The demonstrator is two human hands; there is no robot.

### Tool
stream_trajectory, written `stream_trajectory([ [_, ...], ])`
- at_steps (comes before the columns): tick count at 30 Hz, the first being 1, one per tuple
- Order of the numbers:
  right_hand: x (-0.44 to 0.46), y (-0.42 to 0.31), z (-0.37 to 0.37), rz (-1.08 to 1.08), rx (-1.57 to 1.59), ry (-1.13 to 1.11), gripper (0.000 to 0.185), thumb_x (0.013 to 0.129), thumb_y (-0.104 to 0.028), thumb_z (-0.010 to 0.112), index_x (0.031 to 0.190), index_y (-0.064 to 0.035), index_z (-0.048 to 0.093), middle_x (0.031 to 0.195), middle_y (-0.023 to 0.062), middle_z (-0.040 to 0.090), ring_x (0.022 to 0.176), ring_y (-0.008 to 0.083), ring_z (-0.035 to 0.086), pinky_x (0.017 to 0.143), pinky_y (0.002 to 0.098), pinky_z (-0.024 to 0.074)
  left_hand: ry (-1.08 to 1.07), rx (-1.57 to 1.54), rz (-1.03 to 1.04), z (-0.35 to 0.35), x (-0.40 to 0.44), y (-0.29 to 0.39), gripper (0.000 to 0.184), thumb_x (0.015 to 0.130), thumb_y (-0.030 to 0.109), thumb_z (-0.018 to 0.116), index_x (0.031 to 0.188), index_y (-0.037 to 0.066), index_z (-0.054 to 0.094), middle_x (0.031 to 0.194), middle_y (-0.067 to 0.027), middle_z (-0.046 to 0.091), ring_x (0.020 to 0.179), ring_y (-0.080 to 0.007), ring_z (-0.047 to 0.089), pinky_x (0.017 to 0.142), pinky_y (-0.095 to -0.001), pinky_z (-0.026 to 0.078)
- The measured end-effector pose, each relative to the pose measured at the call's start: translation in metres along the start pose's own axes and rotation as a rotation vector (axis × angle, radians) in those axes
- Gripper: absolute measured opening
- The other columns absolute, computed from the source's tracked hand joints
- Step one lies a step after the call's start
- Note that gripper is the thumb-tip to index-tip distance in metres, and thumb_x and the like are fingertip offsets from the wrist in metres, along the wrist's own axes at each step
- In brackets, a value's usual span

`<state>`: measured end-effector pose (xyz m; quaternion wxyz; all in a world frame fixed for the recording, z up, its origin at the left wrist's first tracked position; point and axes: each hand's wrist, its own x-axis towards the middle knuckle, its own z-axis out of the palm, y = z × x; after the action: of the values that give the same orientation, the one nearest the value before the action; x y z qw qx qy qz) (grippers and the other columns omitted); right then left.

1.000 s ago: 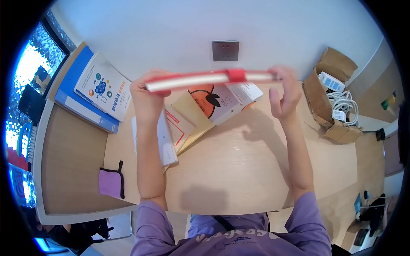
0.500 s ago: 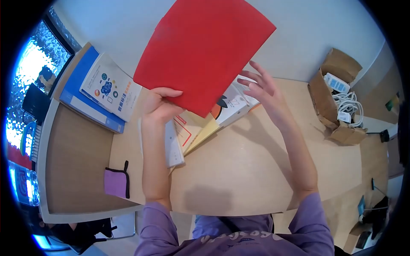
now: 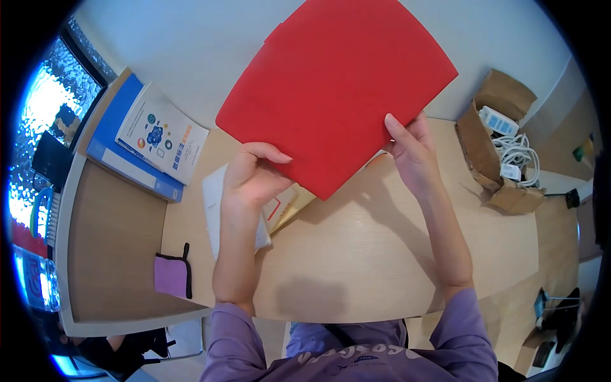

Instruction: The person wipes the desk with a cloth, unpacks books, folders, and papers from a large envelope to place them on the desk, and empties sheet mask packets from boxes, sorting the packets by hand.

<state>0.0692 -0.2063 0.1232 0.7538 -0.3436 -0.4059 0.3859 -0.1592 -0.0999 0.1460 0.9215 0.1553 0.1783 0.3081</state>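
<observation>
A large red folder (image 3: 337, 89) is held up and tilted above the desk, its top cut off by the view's upper edge. My left hand (image 3: 258, 172) is closed on its lower left edge, thumb on the near face. On the lower right edge my right hand (image 3: 412, 149) grips it too, thumb in front and fingers behind. Beneath the folder lie a white booklet (image 3: 214, 191) and a cream-yellow envelope or folder (image 3: 293, 213), both mostly covered by the folder and my left arm.
A blue binder (image 3: 137, 162) and a white book (image 3: 165, 137) lean at the left. A cardboard box (image 3: 477, 143) with white cables (image 3: 519, 156) stands at the right. A purple pouch (image 3: 172, 275) lies at front left on the wooden desk (image 3: 356, 261).
My right hand has gone from open beside the folder to gripping its right edge. The folder has shifted right and slightly down, covering more of the papers beneath.
</observation>
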Motion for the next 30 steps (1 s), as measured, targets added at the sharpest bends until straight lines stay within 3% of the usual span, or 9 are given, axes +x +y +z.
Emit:
stream_trajectory([
  [8, -0.001, 0.002, 0.001, -0.057, 0.018, 0.102, 0.042, 0.093, -0.016, 0.068, 0.125, -0.0016, 0.044, 0.114, 0.0122, 0.064, 0.098, 0.0200, 0.069, 0.080, 0.0374, 0.0608, -0.055, 0.076, 0.114, -0.003, 0.004, 0.018, 0.053, 0.077, -0.010, 0.052, 0.129, 0.004, 0.051, 0.132, -0.0091, 0.053, 0.123, -0.0251, 0.050, 0.107, -0.0442, 0.037],
  [11, 0.002, 0.002, -0.003, -0.080, 0.003, 0.128, 0.042, 0.093, -0.015, 0.068, 0.125, -0.0011, 0.045, 0.113, 0.0132, 0.065, 0.099, 0.0201, 0.069, 0.080, 0.0382, 0.0610, -0.112, 0.241, 0.275, 0.002, -0.001, 0.017, 0.053, 0.081, -0.005, 0.055, 0.133, 0.004, 0.049, 0.129, -0.0092, 0.054, 0.121, -0.0234, 0.051, 0.107, -0.0437, 0.035],
  [17, 0.009, -0.004, -0.019, -0.100, 0.022, 0.136, 0.036, 0.096, -0.022, 0.064, 0.122, -0.0007, 0.053, 0.111, 0.0101, 0.067, 0.095, 0.0153, 0.069, 0.079, 0.0301, 0.0578, 0.081, 1.075, 1.082, 0.014, -0.003, 0.014, 0.064, 0.090, 0.005, 0.063, 0.147, 0.002, 0.035, 0.137, -0.0130, 0.052, 0.127, -0.0208, 0.049, 0.105, -0.0373, 0.041],
  [20, 0.012, -0.001, -0.022, -0.067, 0.086, 0.156, 0.033, 0.099, -0.027, 0.059, 0.119, -0.0006, 0.058, 0.112, 0.0078, 0.068, 0.094, 0.0132, 0.068, 0.080, 0.0266, 0.0547, -0.117, 1.027, 0.696, 0.028, -0.021, 0.012, 0.069, 0.090, 0.005, 0.065, 0.149, 0.000, 0.030, 0.135, -0.0152, 0.055, 0.122, -0.0197, 0.054, 0.101, -0.0328, 0.044],
  [23, 0.011, 0.003, -0.024, -0.015, 0.149, 0.133, 0.035, 0.101, -0.030, 0.054, 0.119, -0.0004, 0.060, 0.113, 0.0076, 0.068, 0.097, 0.0132, 0.066, 0.082, 0.0269, 0.0533, -0.239, 1.058, 0.544, 0.025, -0.023, -0.001, 0.072, 0.090, 0.004, 0.066, 0.150, -0.002, 0.027, 0.129, -0.0151, 0.059, 0.114, -0.0187, 0.059, 0.099, -0.0315, 0.046],
  [26, 0.011, 0.003, -0.024, 0.063, 0.238, 0.156, 0.038, 0.103, -0.032, 0.051, 0.121, 0.0001, 0.060, 0.115, 0.0081, 0.067, 0.100, 0.0133, 0.065, 0.085, 0.0283, 0.0522, -0.245, 1.172, 0.513, 0.034, -0.031, -0.009, 0.071, 0.091, 0.005, 0.066, 0.150, -0.003, 0.026, 0.128, -0.0136, 0.060, 0.113, -0.0182, 0.059, 0.097, -0.0315, 0.047],
  [30, 0.008, -0.007, -0.019, 0.106, 0.205, 0.194, 0.038, 0.103, -0.031, 0.050, 0.122, 0.0004, 0.059, 0.116, 0.0083, 0.066, 0.102, 0.0127, 0.063, 0.088, 0.0286, 0.0505, -0.215, 1.082, 0.540, 0.036, -0.030, -0.017, 0.070, 0.090, 0.007, 0.068, 0.147, -0.004, 0.028, 0.125, -0.0142, 0.060, 0.112, -0.0194, 0.060, 0.096, -0.0318, 0.048],
])
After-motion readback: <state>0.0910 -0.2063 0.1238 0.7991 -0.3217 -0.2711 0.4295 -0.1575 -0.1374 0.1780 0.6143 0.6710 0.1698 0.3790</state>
